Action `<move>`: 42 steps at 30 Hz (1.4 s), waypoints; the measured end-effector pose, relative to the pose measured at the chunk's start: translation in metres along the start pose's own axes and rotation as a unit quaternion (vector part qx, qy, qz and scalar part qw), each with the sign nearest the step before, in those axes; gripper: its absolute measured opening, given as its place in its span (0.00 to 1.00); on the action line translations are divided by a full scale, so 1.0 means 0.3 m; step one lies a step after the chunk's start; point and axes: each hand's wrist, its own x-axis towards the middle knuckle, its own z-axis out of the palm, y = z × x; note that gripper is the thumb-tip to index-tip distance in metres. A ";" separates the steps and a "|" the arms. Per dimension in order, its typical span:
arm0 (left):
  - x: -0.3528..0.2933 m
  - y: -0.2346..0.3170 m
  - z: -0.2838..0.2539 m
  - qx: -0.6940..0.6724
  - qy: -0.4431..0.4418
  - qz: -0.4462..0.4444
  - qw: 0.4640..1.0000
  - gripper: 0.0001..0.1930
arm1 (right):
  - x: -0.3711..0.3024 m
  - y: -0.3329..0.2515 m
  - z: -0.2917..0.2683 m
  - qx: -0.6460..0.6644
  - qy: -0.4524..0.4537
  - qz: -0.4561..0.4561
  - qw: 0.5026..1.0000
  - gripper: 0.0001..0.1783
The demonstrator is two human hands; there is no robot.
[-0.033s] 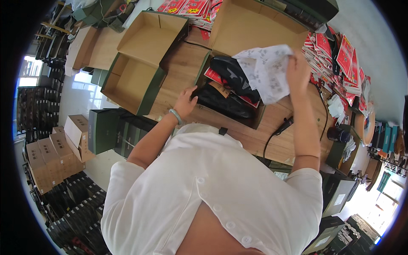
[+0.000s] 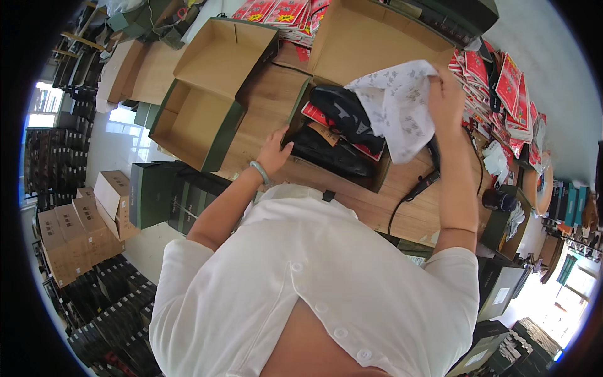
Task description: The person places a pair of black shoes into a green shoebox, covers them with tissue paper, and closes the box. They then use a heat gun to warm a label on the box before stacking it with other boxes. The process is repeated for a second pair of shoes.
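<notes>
lifting white tissue paper (image 2: 396, 107) in right hand (image 2: 445, 94) grip; left hand (image 2: 275, 151) spread on shoe box (image 2: 326, 169).

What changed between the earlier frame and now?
Nothing visibly changed. The right hand still holds the white printed tissue paper up over the open shoe box; the left hand still rests at the box's near edge by the black shoes.
</notes>
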 end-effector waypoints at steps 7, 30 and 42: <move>0.263 0.441 -0.152 -0.204 0.024 0.165 0.965 0.46 | 0.135 -0.347 -0.275 0.194 -0.200 -0.150 0.949 0.14; 0.059 0.258 -0.670 -0.383 -0.110 0.160 0.903 0.66 | 0.136 -1.327 0.304 0.019 -0.236 -0.050 0.970 0.20; 0.033 0.242 -0.895 -0.433 -0.044 0.237 0.869 0.48 | 0.148 -1.729 0.678 0.277 -0.242 0.207 0.907 0.20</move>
